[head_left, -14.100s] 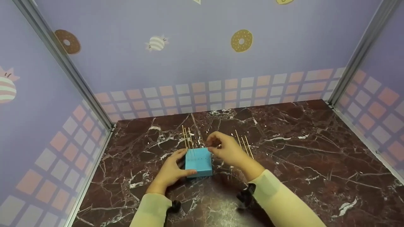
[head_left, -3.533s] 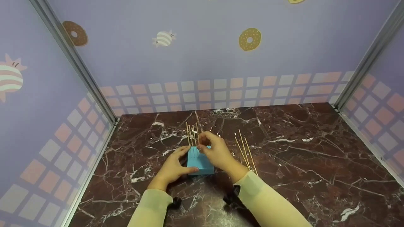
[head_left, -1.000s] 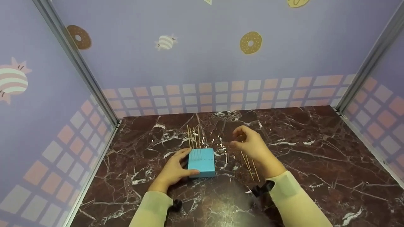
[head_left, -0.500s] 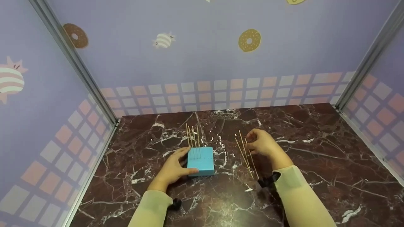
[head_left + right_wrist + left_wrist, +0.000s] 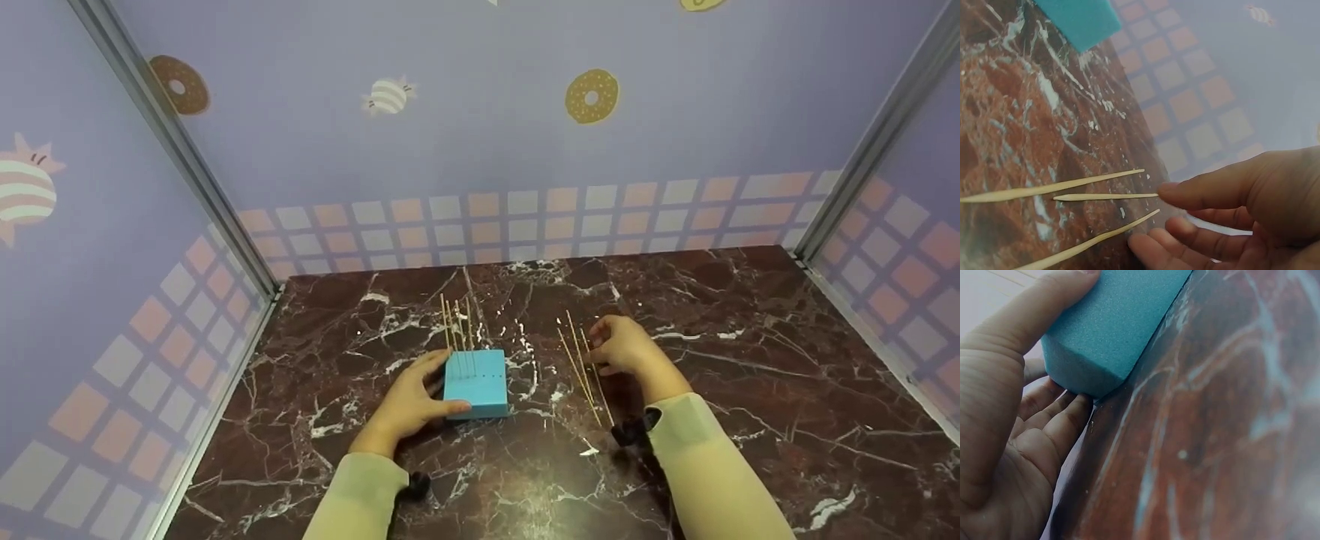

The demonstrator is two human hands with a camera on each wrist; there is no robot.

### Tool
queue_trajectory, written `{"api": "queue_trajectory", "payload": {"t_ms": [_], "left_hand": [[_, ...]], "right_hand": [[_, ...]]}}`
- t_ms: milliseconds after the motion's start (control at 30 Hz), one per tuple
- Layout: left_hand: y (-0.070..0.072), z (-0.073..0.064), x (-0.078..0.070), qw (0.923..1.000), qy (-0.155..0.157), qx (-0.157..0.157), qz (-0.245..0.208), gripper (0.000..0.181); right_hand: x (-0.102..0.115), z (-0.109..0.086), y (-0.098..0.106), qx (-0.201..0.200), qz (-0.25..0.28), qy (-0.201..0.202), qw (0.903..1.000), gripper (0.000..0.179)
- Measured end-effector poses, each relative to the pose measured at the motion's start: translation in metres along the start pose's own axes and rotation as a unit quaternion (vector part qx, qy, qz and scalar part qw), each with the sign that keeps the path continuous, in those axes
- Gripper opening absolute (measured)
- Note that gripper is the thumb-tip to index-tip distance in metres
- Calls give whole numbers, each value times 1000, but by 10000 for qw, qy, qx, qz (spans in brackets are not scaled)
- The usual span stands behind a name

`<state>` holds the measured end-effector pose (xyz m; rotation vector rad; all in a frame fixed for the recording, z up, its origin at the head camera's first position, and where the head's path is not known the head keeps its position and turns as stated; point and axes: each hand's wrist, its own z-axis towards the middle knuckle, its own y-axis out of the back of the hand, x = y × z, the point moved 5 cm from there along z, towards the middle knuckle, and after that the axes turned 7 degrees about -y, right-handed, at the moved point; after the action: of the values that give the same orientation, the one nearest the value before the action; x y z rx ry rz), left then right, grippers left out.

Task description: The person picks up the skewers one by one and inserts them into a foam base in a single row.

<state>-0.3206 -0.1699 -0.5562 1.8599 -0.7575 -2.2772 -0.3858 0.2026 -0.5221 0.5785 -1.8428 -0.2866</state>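
Observation:
My left hand (image 5: 409, 401) grips a light blue foam block (image 5: 478, 397) by its left side, thumb on the near edge. Several thin wooden skewers (image 5: 469, 330) stand upright in the block's top, at the left of a row of small holes. My right hand (image 5: 626, 352) is over three loose skewers (image 5: 577, 360) on the table. In the right wrist view, the thumb (image 5: 1202, 188) is at the end of the middle skewer (image 5: 1106, 197), and the other fingertips are spread away from it. The far fingers of my left hand (image 5: 1027, 427) lie against the block's side.
The dark red marbled table (image 5: 712, 420) has white veins and small white specks (image 5: 525, 341) behind and right of the block. Patterned lilac panels (image 5: 480, 150) enclose it at the back and both sides, with metal posts in the corners.
My right hand has left the block, moved right to the loose skewers, and dipped slightly lately. More skewers stand in the block than in the earliest frame. The left hand keeps its grip.

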Motion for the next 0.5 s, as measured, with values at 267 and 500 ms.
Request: {"api": "queue_trajectory", "payload": {"t_ms": [267,500], "left_hand": [[0,1,0,10000,-70,10,69,113],[0,1,-1,10000,-26,8,79,113]], "right_hand": [[-5,2,-1,-128,-206,-188,9995,41],[-5,4,-4,-315,-434,-154,9984,40]]}}
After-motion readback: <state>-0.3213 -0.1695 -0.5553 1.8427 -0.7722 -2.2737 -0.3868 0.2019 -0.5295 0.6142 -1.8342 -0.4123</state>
